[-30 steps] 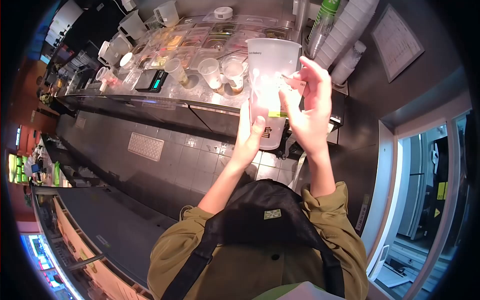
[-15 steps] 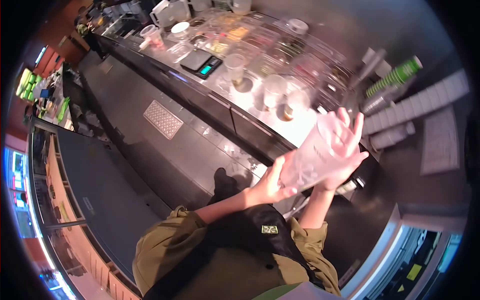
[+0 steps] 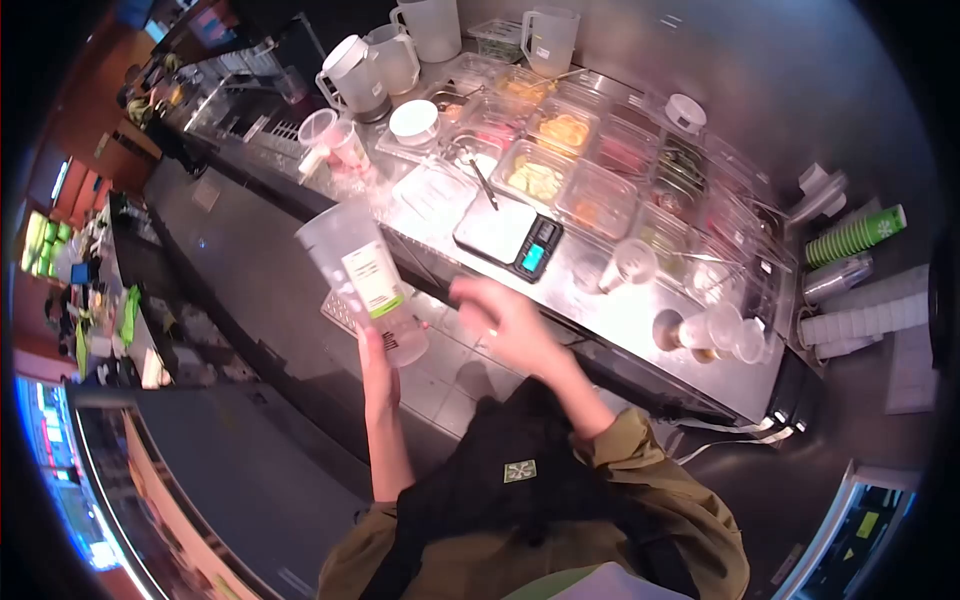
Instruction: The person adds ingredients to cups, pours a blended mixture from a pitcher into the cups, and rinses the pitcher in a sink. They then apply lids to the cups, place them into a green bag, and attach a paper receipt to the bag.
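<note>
In my left hand point(image 3: 375, 350) is a tall clear plastic cup point(image 3: 330, 235), tilted to the left, with a white and green label facing me. My fingers are wrapped round its lower part. Just to the right, my right hand point(image 3: 505, 320) is apart from the cup and smeared by motion, so its fingers do not show clearly. Beyond it on the steel counter sits a digital scale point(image 3: 497, 228) with a lit display. Several small clear cups point(image 3: 712, 328) stand at the counter's right end.
Clear tubs of cut fruit point(image 3: 562, 132) line the back of the counter. White-lidded pitchers point(image 3: 352, 75) and a white-lidded container point(image 3: 414, 120) stand at the left. Stacked green cups point(image 3: 855, 235) and white cups point(image 3: 870, 305) are at the right. A person point(image 3: 160, 125) is far left.
The cup has moved left, away from the counter's right end, and its label now shows. My right hand, earlier spread against the cup, has come away from it. The view has shifted.
</note>
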The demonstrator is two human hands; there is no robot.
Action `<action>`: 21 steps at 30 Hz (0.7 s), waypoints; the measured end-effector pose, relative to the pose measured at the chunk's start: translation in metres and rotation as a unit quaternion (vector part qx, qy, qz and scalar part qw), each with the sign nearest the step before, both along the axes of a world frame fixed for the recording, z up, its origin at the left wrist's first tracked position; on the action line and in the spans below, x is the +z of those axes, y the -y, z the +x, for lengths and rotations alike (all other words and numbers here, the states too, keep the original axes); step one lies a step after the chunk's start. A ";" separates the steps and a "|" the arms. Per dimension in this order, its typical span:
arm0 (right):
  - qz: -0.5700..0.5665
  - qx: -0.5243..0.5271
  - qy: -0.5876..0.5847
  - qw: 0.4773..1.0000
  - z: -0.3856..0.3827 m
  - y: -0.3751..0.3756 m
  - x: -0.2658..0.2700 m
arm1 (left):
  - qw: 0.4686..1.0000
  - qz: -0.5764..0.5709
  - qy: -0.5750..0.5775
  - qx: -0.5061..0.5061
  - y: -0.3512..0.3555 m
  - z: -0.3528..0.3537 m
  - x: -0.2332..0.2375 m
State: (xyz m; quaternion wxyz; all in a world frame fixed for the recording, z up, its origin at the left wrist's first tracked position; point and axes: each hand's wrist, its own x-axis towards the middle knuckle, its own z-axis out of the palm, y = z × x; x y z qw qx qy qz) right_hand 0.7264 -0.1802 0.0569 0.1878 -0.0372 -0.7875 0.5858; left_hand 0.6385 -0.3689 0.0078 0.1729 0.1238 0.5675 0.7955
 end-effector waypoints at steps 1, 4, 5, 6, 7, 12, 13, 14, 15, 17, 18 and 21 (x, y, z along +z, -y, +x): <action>-0.003 -0.076 0.050 0.996 -0.034 -0.021 0.010 | 0.999 0.026 0.039 -0.018 0.001 -0.027 -0.002; -0.105 -0.202 -0.117 0.967 -0.168 -0.146 -0.040 | 0.999 -0.021 -0.019 -0.044 -0.026 -0.093 0.012; -0.065 -0.242 -0.152 0.956 -0.211 -0.194 -0.058 | 0.999 0.002 0.005 -0.037 -0.040 -0.115 0.015; -0.028 -0.288 -0.127 0.949 -0.250 -0.242 -0.074 | 0.999 -0.011 0.005 -0.030 -0.048 -0.132 0.018; 0.009 -0.331 -0.100 0.938 -0.287 -0.285 -0.094 | 0.999 -0.024 0.008 -0.021 -0.054 -0.148 0.016; 0.228 -0.391 0.081 0.888 -0.429 -0.441 -0.225 | 0.999 -0.010 0.031 -0.021 -0.086 -0.230 0.017; 0.265 -0.390 0.097 0.876 -0.448 -0.457 -0.239 | 0.998 0.003 0.059 -0.026 -0.105 -0.243 0.027; 0.303 -0.385 0.120 0.864 -0.457 -0.464 -0.248 | 0.997 0.005 0.061 -0.039 -0.119 -0.261 0.028; 0.342 -0.374 0.145 0.850 -0.462 -0.470 -0.256 | 0.996 0.007 0.068 -0.049 -0.132 -0.274 0.028; 0.415 -0.319 0.177 0.833 -0.475 -0.481 -0.264 | 0.996 0.004 0.071 -0.062 -0.153 -0.300 0.022; 0.428 -0.306 0.180 0.831 -0.481 -0.477 -0.255 | 0.996 -0.002 0.068 -0.065 -0.162 -0.313 0.018; 0.459 -0.222 0.200 0.837 -0.483 -0.486 -0.235 | 0.995 -0.009 0.086 -0.052 -0.196 -0.338 0.010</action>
